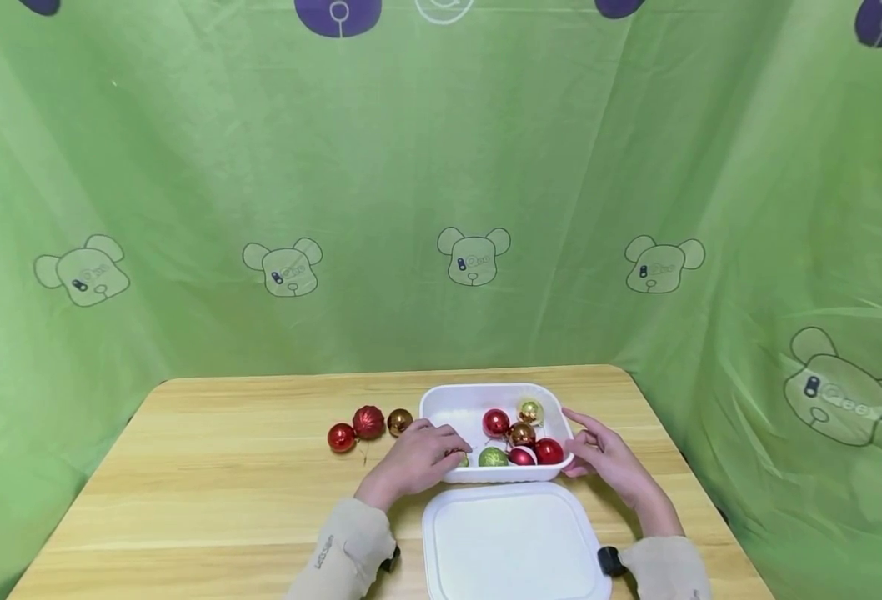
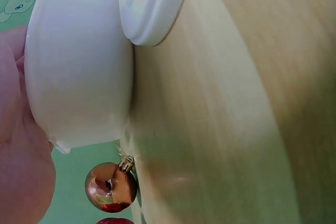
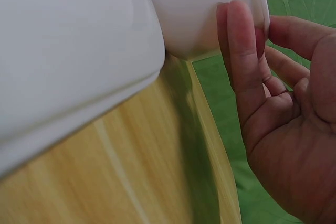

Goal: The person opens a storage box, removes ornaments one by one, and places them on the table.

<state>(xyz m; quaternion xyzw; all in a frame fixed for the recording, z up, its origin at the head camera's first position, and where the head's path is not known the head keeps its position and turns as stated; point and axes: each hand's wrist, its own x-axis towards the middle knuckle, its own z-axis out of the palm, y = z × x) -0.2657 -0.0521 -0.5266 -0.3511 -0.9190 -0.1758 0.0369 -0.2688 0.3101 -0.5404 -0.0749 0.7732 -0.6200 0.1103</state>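
Note:
A white plastic box (image 1: 448, 402) holds several Christmas baubles, among them a red bauble (image 1: 496, 422), a gold bauble (image 1: 522, 434) and a glittery green bauble (image 1: 493, 457). My left hand (image 1: 422, 454) reaches over the box's left rim, fingers bent down around a small bauble (image 1: 463, 461) that they mostly cover. In the left wrist view those fingertips are hidden behind the box wall (image 2: 79, 66). My right hand (image 1: 606, 457) holds the box's right end by the rim; in the right wrist view its fingers (image 3: 242, 40) lie along the outer wall.
Left of the box lie a shiny red bauble (image 1: 341, 437), a ridged red bauble (image 1: 369, 422) and a brown-gold bauble (image 1: 399, 422). A white lid (image 1: 516, 542) lies in front of the box between my forearms. Green cloth (image 1: 381, 167) hangs behind the wooden table (image 1: 208, 475).

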